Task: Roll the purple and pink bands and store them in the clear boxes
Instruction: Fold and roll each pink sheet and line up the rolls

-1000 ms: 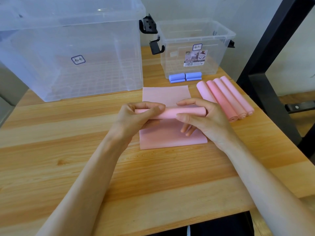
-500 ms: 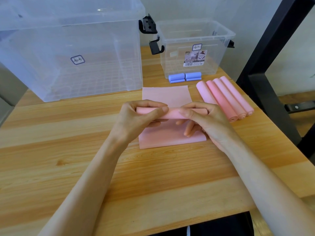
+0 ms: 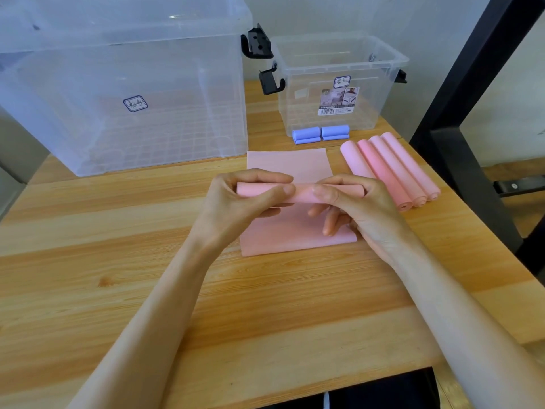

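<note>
Both hands, left hand point(image 3: 236, 202) and right hand point(image 3: 356, 211), grip pink band point(image 3: 300, 193) | I roll evenly, edges aligned, tension tight.

A light wooden table point(image 3: 118, 261) of plank-grained boards, carrying boxes and bands.

At far left stands a large clear box point(image 3: 124, 93); at far right a small clear box point(image 3: 339, 84) with black latches. Just in front of the small one lie two purple rolls point(image 3: 321, 133) side by side. Four pink rolls point(image 3: 392, 169) lie touching at right. A flat pink band point(image 3: 289, 231), partly rolled, lies in the middle.
</note>
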Demonstrator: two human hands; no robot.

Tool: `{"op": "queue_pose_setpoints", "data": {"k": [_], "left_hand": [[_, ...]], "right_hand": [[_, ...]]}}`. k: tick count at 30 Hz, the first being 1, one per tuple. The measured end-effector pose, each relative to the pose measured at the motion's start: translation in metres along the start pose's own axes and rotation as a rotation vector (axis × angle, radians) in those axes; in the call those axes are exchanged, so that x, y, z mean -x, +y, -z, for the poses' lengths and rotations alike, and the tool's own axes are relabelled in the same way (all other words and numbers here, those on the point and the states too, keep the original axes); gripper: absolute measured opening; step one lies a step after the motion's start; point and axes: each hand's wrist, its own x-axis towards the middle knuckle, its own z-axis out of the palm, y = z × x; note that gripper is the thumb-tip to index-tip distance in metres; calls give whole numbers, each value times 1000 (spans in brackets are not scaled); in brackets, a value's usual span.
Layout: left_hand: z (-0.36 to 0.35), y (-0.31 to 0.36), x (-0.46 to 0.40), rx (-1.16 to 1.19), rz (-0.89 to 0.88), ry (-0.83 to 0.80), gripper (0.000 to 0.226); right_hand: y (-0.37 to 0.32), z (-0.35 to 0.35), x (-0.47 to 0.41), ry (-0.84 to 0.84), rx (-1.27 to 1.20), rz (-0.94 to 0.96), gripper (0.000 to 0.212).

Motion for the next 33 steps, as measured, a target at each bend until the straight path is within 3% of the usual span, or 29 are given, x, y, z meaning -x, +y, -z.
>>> {"op": "queue_pose_setpoints", "data": {"k": [6, 11, 19, 23, 28, 33], "left_hand": [[0, -3, -2, 16, 70, 41, 9], [2, -6, -4, 72, 163, -1, 41], [-2, -4, -4, -31, -34, 53, 4], [0, -6, -4, 27, 51, 82, 6], [3, -9, -5, 70, 156, 44, 28], [1, -3, -2, 104, 58, -6, 26]], "right_hand": [[4, -2, -2, 1, 67, 73, 26], [5, -2, -2, 2, 110, 110, 23], [1, -2, -1, 14, 25, -26, 28], [2, -3, 0, 19, 70, 45, 25], [3, -4, 1, 20, 103, 115, 26], [-1, -3, 1, 21, 31, 37, 24]]}}
